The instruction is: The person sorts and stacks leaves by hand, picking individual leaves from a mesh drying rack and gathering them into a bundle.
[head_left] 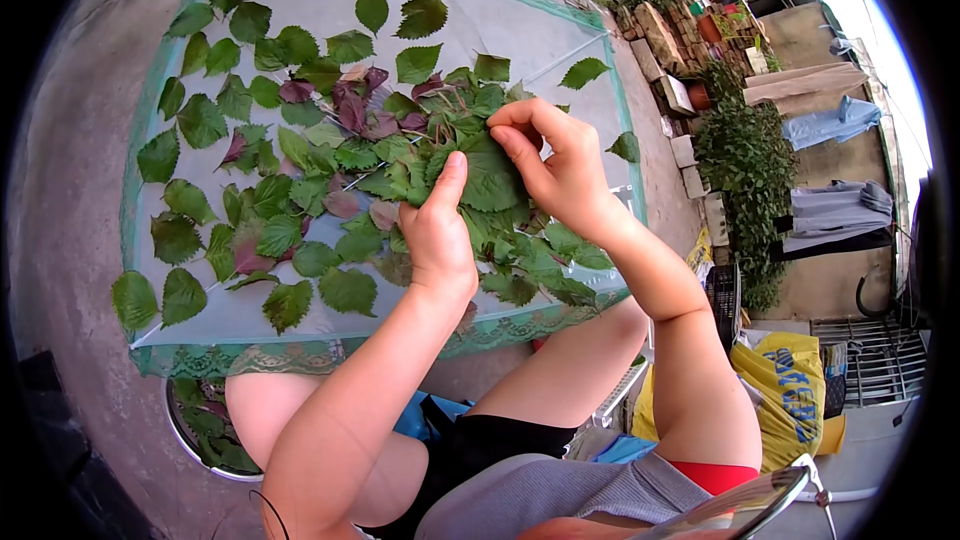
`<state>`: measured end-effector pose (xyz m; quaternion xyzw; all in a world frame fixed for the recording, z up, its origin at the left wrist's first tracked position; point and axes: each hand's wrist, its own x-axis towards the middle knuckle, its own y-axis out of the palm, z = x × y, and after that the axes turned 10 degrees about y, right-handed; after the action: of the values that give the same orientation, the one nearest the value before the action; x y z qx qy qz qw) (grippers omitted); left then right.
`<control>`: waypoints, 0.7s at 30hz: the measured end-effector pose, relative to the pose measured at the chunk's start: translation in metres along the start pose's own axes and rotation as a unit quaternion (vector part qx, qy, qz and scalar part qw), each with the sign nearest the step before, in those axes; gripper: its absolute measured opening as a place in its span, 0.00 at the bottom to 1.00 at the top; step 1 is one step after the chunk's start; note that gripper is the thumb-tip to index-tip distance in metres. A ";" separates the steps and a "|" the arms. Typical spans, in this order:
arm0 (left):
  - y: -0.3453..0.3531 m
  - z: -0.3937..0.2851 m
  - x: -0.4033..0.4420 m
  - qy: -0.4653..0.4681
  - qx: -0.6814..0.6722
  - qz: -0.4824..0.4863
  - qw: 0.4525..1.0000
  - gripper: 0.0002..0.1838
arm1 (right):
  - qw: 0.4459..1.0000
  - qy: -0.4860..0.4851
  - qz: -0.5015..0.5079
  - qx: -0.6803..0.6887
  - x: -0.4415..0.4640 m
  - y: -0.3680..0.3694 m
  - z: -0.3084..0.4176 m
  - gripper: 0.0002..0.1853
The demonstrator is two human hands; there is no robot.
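Green and purple leaves (285, 235) lie spread over a white mesh cover (400, 330) with a green lace border. My left hand (440, 230) is wrapped round a bunch of green leaves (490, 175), its thumb on top pointing away from me. At the right side of that bunch, my right hand (560, 155) pinches the edge of a large leaf between thumb and forefinger. A heap of leaves sits beneath and beyond both hands. The undersides of the fingers on my left hand are hidden by the leaves.
Below the mesh at the left stands a round container (205, 430) of leaves. A yellow bag (785, 390) and a black basket (723, 295) are at the right. Potted plants, bricks, a green shrub (745, 160) and hanging clothes (835, 210) line the far right side.
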<state>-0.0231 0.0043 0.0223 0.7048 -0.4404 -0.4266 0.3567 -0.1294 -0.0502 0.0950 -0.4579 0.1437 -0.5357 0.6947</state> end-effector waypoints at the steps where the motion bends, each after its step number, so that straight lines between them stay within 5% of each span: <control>1: 0.001 0.000 0.000 0.000 0.000 0.000 1.000 0.16 | 1.000 0.000 0.000 0.000 0.000 0.000 -0.001 0.05; 11: 0.006 0.006 -0.006 0.090 0.087 0.005 0.992 0.15 | 0.999 -0.024 -0.034 -0.020 0.003 0.004 -0.009 0.07; 15: 0.003 0.015 -0.012 0.103 0.148 0.025 0.983 0.15 | 0.991 0.071 -0.070 0.093 0.025 0.016 -0.047 0.08; 19: 0.001 0.022 -0.018 0.105 0.193 0.087 0.972 0.12 | 0.957 0.229 0.064 0.167 0.054 0.052 -0.113 0.11; 21: 0.005 0.021 -0.019 0.126 0.180 0.107 0.970 0.12 | 0.973 0.201 0.094 0.069 0.058 0.080 -0.137 0.12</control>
<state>-0.0489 0.0175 0.0240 0.7542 -0.5345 -0.2075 0.3200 -0.1521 -0.1664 -0.0255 -0.2764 0.2852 -0.5578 0.7288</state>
